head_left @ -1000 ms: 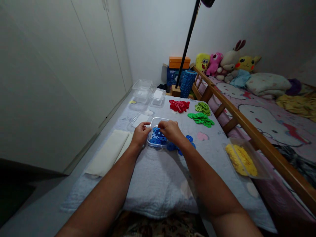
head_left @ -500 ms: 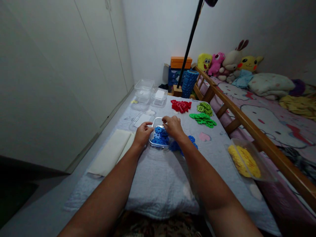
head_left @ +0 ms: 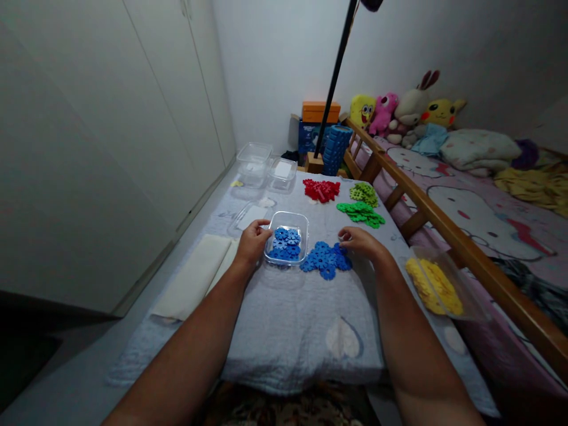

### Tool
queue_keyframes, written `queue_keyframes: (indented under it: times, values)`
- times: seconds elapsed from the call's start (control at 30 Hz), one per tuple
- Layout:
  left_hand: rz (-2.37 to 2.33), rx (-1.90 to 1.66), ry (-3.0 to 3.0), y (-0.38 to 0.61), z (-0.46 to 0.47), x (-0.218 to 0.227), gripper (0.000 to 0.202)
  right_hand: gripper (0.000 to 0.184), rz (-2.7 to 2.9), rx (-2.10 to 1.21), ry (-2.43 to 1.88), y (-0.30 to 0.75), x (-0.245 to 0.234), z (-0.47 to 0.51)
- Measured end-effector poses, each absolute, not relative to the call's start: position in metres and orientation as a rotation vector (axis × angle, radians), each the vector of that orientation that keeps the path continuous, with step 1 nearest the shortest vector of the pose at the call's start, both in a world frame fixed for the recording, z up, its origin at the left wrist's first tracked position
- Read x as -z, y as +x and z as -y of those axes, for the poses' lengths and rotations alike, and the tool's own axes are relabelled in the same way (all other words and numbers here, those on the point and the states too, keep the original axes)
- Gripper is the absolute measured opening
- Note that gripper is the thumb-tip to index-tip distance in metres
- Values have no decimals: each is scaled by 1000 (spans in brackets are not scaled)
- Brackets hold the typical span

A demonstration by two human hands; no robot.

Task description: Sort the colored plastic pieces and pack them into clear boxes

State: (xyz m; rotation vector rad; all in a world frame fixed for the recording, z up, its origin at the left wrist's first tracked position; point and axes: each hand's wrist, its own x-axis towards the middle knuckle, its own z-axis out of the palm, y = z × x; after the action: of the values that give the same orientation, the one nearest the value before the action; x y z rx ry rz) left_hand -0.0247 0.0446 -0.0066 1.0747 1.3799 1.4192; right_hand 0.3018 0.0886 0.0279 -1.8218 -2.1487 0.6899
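Note:
A clear plastic container (head_left: 287,214) stands on the cloth-covered table, with several blue snowflake-shaped plastic discs (head_left: 286,238) inside. My left hand (head_left: 254,241) grips its left rim between thumb and fingers. To the right of the container, a loose pile of blue snowflake discs (head_left: 323,258) lies on the cloth. My right hand (head_left: 360,241) is at the far right edge of that pile, fingers bent and slightly apart, with no disc visible between them. The clear lid (head_left: 249,218) lies flat behind my left hand.
Red discs (head_left: 321,190), lime discs (head_left: 364,194) and green discs (head_left: 361,215) lie in heaps farther back. Empty clear containers (head_left: 254,157) stand at the back left. A folded cream cloth (head_left: 193,275) is on the left, a bag of yellow discs (head_left: 435,286) by the wooden bed rail (head_left: 426,207).
My right hand has moved right, from over the container to the loose blue pile, uncovering both. My left hand stays on the container's rim. The view has shifted slightly.

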Motion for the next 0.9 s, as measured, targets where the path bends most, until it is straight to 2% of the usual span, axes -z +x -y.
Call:
queue_keyframes:
  times: [0.27,0.47,0.7,0.9]
  values:
    - [-1384,-1416,1092,-25,-45,9,43,8,2071,-898,-1783,306,-10,-85]
    - [-1385,-1417,1084,-26,-46,10,43,23,2062,-927,-1701,309,-13,-84]
    - [-1404,-1397,1103,-26,-45,8,45,10,2058,-1032,-1709,310,-10,-85]
    - [-1402,-1402,1103,-25,-45,8,45,23,2068,-1032,-1638,312,-12,-84]
